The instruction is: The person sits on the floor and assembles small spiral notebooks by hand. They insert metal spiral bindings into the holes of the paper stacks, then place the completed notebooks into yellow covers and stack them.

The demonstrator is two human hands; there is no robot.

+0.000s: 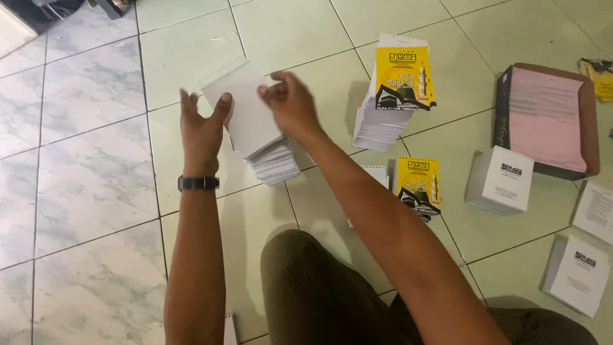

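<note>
Head view: on the tiled floor (pixel 89 160), the left hand (pixel 203 128) and right hand (pixel 290 102), fingers loosely open, steady a grey sheet (pixel 246 108) atop a paper stack (pixel 274 163). Yellow-covered booklets (pixel 402 76) stand just right.

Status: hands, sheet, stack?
Left hand and right hand open, at edges of white sheet. Sheet atop white stack on floor. Yellow booklets right, clear of stack.

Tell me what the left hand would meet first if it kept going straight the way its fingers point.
The left hand points away from the person. Its fingertips are already at the edge of the white sheet topping the paper stack, so likely that sheet; otherwise bare tiled floor. Depth is unclear.
</note>
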